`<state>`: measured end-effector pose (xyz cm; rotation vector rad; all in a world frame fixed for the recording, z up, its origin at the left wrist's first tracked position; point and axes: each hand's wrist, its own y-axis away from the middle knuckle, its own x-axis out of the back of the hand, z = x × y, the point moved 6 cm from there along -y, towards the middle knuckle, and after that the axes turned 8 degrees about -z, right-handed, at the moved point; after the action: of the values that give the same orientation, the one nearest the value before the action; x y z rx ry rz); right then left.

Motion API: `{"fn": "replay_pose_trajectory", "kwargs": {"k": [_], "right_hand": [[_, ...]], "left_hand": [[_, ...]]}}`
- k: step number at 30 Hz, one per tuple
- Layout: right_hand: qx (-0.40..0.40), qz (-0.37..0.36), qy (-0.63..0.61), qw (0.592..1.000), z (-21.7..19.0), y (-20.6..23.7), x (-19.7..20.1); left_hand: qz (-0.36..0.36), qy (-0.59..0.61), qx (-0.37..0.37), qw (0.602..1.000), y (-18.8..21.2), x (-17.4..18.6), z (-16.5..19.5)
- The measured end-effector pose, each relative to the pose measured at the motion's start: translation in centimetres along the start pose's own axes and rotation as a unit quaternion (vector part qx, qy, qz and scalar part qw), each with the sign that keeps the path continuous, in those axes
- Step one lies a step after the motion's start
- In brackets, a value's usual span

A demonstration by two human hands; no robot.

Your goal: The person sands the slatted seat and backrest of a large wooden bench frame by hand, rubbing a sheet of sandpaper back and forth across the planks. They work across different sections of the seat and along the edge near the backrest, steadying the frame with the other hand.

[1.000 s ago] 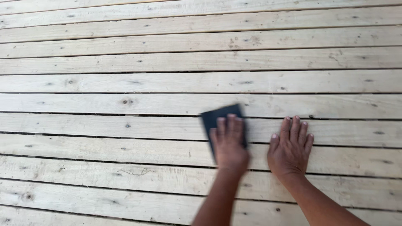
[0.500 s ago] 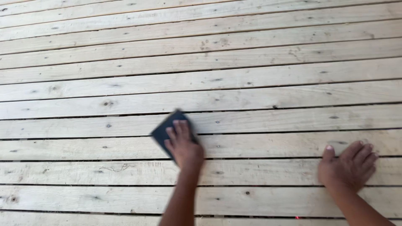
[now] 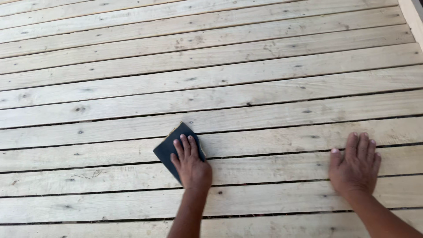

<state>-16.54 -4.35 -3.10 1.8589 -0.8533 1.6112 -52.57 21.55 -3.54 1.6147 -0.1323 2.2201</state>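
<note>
- Where my left hand (image 3: 190,163) presses down, a dark sanding sheet (image 3: 171,147) lies flat under its fingers on the wooden deck boards (image 3: 220,94).
- Left hand state: fingers extended and together, flat on the sheet, not curled around it.
- Sheet position: left of centre, one corner pointing away from me, spanning a gap between two boards.
- My right hand (image 3: 356,165) rests palm-down on bare boards, fingers together, holding nothing, well apart from the sheet.
</note>
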Motion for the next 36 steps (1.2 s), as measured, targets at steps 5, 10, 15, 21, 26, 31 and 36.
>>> {"fn": "replay_pose_trajectory", "kwargs": {"k": [5,10,15,21,26,31,36], "right_hand": [[-0.012,-0.001,-0.006,1.000,0.0,0.5,-1.7],[-0.025,-0.026,-0.010,0.999,-0.4,0.5,-1.0],[-0.026,-0.033,0.006,0.999,-1.1,0.4,-1.0],[-0.032,-0.041,0.009,0.999,-1.5,0.8,-1.2],[-0.030,-0.035,0.014,0.999,-1.6,0.9,-1.0],[-0.032,-0.033,-0.014,0.999,-1.7,1.0,-1.2],[-0.034,-0.044,0.018,0.998,-2.1,1.0,-1.1]], "left_hand": [[-0.113,0.076,-0.179,0.974,4.1,-7.1,17.8],[-0.227,0.073,-0.286,0.928,5.7,-9.3,25.8],[-0.105,-0.005,-0.071,0.992,1.0,-3.2,7.9],[-0.166,0.000,-0.053,0.985,3.5,-5.6,15.1],[-0.292,0.041,-0.260,0.919,6.6,-8.8,28.1],[-0.120,-0.027,-0.296,0.947,2.8,-2.5,15.6],[-0.198,-0.013,-0.206,0.958,2.0,-2.2,10.8]]}}
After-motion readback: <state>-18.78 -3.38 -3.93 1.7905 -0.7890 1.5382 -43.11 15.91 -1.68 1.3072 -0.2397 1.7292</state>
